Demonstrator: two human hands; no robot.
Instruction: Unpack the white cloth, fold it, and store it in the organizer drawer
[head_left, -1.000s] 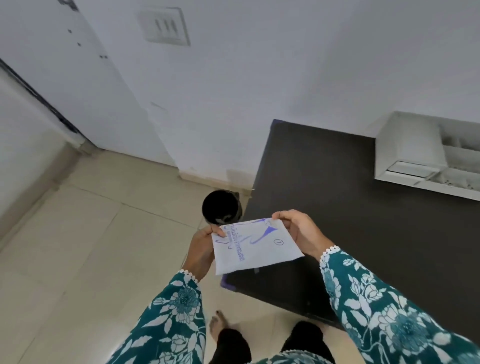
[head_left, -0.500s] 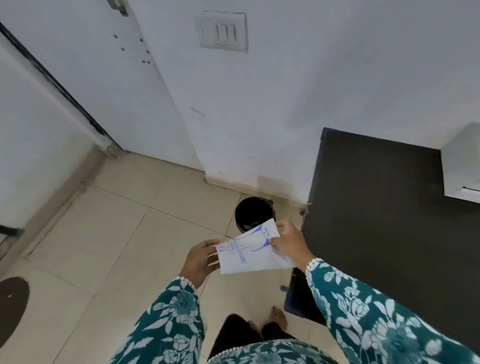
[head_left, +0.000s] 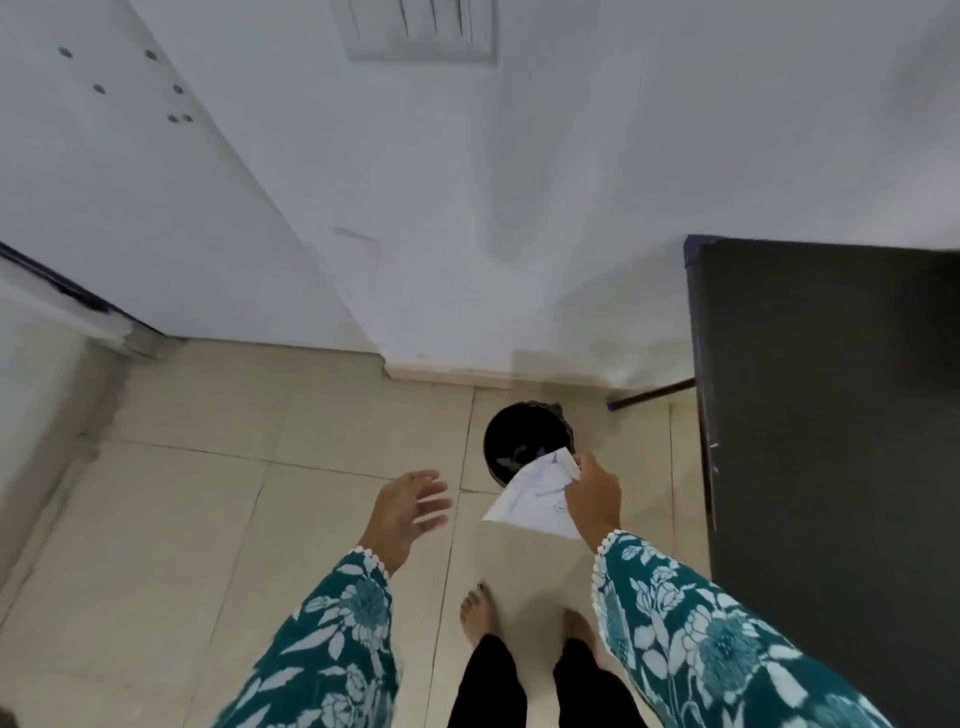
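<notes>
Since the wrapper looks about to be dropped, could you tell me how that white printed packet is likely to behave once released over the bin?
Probably floppy and light: the white packet bends and creases where the right hand pinches one end. It may flutter rather than drop straight, so it could miss the black bin, which it only partly overhangs. The left hand is open and apart.

Worn on head, looked steeply down and forward. Own feet (head_left: 480, 608) nearest at bottom, floor (head_left: 182, 519) and bin (head_left: 519, 436) in middle, wall (head_left: 519, 182) far, table (head_left: 831, 415) at right edge. Single view; nothing shared with another. Hands close below lens.
</notes>
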